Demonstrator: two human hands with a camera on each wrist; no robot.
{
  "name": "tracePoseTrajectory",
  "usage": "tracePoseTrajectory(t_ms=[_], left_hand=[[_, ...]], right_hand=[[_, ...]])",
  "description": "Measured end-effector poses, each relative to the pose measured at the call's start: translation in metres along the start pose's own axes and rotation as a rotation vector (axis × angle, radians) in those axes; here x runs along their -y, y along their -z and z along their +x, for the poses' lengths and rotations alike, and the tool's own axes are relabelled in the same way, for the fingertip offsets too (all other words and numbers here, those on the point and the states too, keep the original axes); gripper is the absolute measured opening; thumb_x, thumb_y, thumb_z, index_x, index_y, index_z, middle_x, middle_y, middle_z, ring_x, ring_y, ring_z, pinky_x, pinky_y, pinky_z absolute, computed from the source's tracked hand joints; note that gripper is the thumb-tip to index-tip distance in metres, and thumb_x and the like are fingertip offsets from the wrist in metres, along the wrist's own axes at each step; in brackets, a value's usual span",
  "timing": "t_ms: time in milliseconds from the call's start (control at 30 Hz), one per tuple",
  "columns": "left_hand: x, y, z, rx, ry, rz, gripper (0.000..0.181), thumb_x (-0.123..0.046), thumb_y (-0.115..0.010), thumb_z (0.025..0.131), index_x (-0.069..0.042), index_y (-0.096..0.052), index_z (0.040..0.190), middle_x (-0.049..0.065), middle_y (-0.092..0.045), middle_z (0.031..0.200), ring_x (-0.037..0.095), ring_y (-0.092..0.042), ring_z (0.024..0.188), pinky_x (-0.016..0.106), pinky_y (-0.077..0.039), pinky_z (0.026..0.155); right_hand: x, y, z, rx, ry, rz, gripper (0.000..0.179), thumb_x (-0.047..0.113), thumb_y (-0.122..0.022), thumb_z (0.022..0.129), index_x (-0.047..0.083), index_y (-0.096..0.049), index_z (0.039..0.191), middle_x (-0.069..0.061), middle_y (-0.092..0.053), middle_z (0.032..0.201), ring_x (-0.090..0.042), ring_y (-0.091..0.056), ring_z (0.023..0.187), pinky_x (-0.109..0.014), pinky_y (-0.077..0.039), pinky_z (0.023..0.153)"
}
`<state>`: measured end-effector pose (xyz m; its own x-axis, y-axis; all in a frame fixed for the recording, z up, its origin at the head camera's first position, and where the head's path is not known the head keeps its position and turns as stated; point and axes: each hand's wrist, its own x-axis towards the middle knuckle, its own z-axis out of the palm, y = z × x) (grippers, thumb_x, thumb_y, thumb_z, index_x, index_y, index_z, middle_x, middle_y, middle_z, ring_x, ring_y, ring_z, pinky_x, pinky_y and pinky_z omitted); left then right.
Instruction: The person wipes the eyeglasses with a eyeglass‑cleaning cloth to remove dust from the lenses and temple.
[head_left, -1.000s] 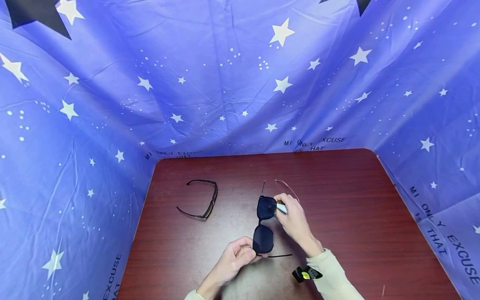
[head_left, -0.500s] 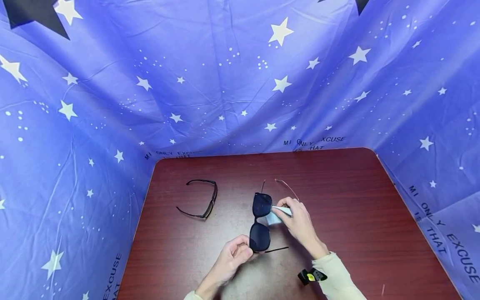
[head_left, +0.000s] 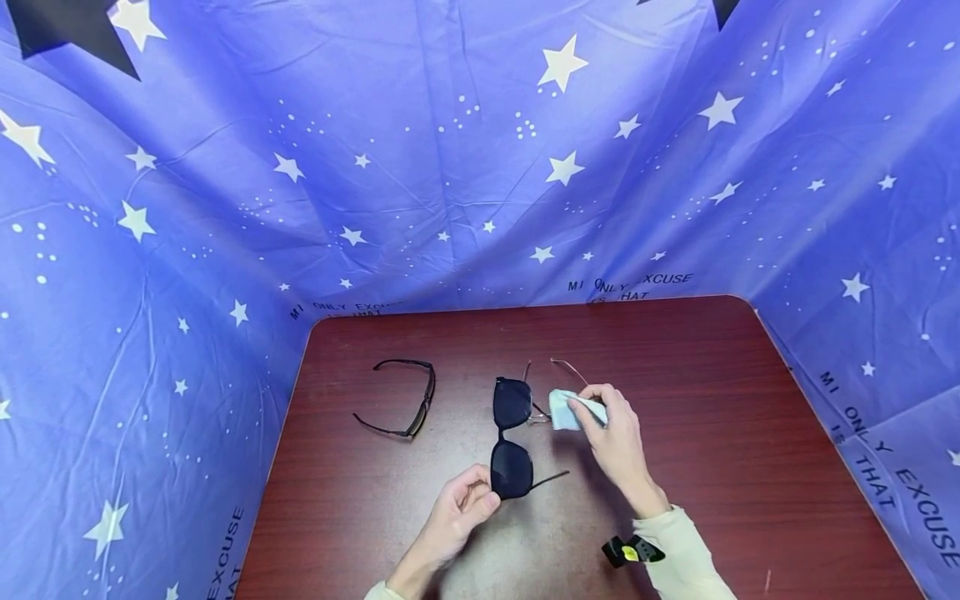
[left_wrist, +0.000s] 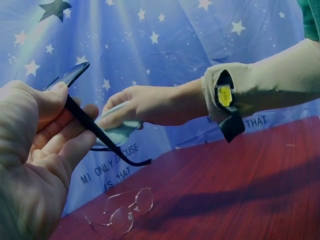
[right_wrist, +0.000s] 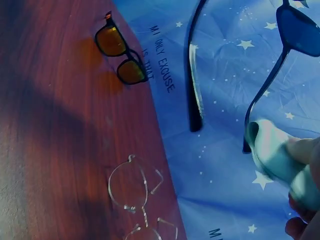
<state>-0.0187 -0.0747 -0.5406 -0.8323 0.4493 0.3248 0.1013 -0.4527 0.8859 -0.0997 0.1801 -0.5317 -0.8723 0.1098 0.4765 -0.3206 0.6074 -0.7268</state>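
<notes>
Above the wood-grain surface (head_left: 720, 408), a wiping step seems in hand.
The left hand (head_left: 456, 512) pinches 1 hinge end of the black sunglasses (head_left: 512, 469), which hang clear of the surface; the right hand (head_left: 621, 446) grips a pale-blue cloth (head_left: 563, 410), beside but apart from the upper lens (head_left: 512, 404). The next move probably calls for steady sunglasses and the cloth laid flat to that lens.

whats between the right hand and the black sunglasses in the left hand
In the head view: the pale blue cloth, pinched by the right hand, then a gap before the sunglasses where part of the wire-framed glasses shows.
</notes>
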Motion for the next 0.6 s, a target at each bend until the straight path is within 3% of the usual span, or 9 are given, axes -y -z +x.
tracePoseTrajectory(t_ms=[133,233,367,467,600], left_hand=[[-0.002,0.001,-0.001,0.008,0.020,-0.020,0.020,0.009,-0.048,0.102,0.027,-0.040,0.105,-0.010,-0.067,0.105,0.000,-0.055,0.094,0.018,-0.044,0.074],[-0.003,0.002,-0.003,0.026,0.061,-0.013,0.020,0.008,-0.050,0.102,0.026,-0.043,0.105,-0.002,-0.072,0.115,0.001,-0.060,0.102,0.013,-0.048,0.085],[-0.001,0.001,-0.005,0.093,0.099,0.032,0.018,0.004,-0.053,0.103,0.021,-0.047,0.105,0.028,-0.070,0.115,0.004,-0.063,0.108,0.014,-0.049,0.086],[0.000,0.000,-0.005,0.121,0.113,0.047,0.019,0.002,-0.053,0.104,0.020,-0.048,0.105,0.045,-0.060,0.112,0.005,-0.063,0.111,0.015,-0.050,0.088],[0.002,0.000,-0.004,0.085,0.118,0.050,0.018,0.004,-0.054,0.103,0.020,-0.048,0.105,0.038,-0.065,0.113,0.005,-0.064,0.110,0.014,-0.051,0.087]], right_hand=[[0.003,-0.004,0.002,-0.073,-0.006,0.079,0.021,-0.002,-0.081,0.084,0.004,-0.063,0.093,-0.006,-0.063,0.090,-0.005,-0.053,0.083,-0.016,-0.039,0.074],[0.008,-0.009,0.002,-0.083,0.000,0.125,0.019,-0.002,-0.080,0.086,0.003,-0.063,0.092,-0.010,-0.065,0.101,-0.002,-0.055,0.094,-0.013,-0.040,0.082],[0.016,-0.016,-0.001,-0.072,-0.012,0.214,0.017,-0.003,-0.076,0.090,0.001,-0.062,0.097,-0.013,-0.072,0.113,0.003,-0.061,0.105,-0.009,-0.043,0.090],[0.020,-0.021,-0.004,-0.031,0.016,0.282,0.023,-0.009,-0.071,0.091,-0.002,-0.063,0.112,-0.016,-0.075,0.111,0.007,-0.063,0.107,-0.008,-0.046,0.092],[0.023,-0.024,-0.009,0.032,0.111,0.302,0.042,-0.017,-0.063,0.092,-0.001,-0.065,0.130,-0.020,-0.074,0.115,0.006,-0.062,0.113,-0.009,-0.047,0.095]])
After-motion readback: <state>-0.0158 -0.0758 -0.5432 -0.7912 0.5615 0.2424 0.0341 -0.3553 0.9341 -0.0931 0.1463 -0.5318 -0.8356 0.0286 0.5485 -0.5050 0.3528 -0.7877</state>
